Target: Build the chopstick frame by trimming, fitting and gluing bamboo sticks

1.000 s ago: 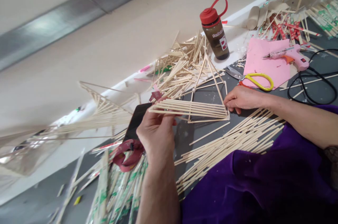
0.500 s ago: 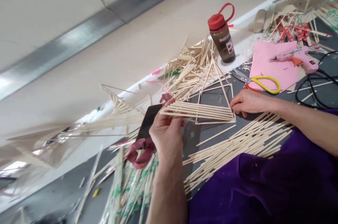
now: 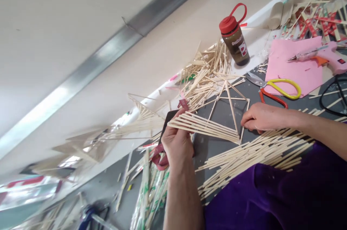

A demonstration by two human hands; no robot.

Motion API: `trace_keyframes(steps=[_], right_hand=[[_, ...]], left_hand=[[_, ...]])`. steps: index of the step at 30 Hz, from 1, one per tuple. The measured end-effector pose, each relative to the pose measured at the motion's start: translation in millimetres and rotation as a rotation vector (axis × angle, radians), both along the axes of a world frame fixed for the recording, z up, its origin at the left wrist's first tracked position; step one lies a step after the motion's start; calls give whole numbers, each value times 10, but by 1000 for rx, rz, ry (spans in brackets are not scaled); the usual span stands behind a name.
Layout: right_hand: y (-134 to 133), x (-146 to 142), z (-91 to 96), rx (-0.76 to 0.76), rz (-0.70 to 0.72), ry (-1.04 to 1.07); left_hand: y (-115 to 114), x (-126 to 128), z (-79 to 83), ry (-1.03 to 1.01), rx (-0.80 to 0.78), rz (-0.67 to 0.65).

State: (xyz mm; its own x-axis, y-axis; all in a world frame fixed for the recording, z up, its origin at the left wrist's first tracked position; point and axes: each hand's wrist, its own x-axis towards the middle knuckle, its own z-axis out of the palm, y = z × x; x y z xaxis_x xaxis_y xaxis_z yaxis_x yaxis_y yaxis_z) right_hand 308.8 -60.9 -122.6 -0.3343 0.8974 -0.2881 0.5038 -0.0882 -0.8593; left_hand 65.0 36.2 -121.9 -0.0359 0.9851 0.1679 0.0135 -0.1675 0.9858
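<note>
My left hand (image 3: 177,141) is closed around the left end of a wooden stick frame, thumb against its side. The frame (image 3: 207,127) has a slatted face of several thin sticks lying side by side, and bare sticks rise behind it to a peak. At its right edge my right hand (image 3: 261,117) is closed, with the fingertips pinching an edge stick near the lower corner. The frame is tilted over the grey table (image 3: 206,147). Loose wooden sticks (image 3: 257,148) lie in a spread pile just in front of it.
Scissors (image 3: 283,89) with yellow and red handles lie beyond my right hand, by pink paper (image 3: 282,58) and a pink glue gun (image 3: 332,58). A red-lidded bottle (image 3: 235,42) stands behind a heap of sticks (image 3: 208,71). Wrapped sticks (image 3: 149,190) and a dark phone-like slab (image 3: 166,123) are left.
The stick frame has tipped, and its slatted face now slopes down to the right. Both hands keep their hold. The camera view has shifted, so the table things appear further right.
</note>
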Motion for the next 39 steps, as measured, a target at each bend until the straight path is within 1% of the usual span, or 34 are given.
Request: trace_keyframes(steps=[3,8,12,17,21,23,28,31,39], right_hand=[[-2,-23,3,13,20,-25],[10,-52,-79,60,50,-23],[2,-86,-93,103,39,5],[-7,-132,-78,61,46,4],[7,-138,-97,49,46,-32],[16,-133,-106,43,47,-30],[20,-126,-116,60,60,-21],[22,-122,-115,72,70,-37],[40,-117,-119,56,37,0]], left_hand=[[-4,-8,6,3,-38,26],[-21,-38,12,127,-5,66],[-40,-62,40,193,-32,62],[-54,-87,97,199,-67,16],[-50,-114,113,223,-52,-21],[-48,-117,109,217,-37,-19],[-33,-116,93,167,-70,-21],[-27,-105,94,158,-57,-14],[-62,9,110,180,-18,18]])
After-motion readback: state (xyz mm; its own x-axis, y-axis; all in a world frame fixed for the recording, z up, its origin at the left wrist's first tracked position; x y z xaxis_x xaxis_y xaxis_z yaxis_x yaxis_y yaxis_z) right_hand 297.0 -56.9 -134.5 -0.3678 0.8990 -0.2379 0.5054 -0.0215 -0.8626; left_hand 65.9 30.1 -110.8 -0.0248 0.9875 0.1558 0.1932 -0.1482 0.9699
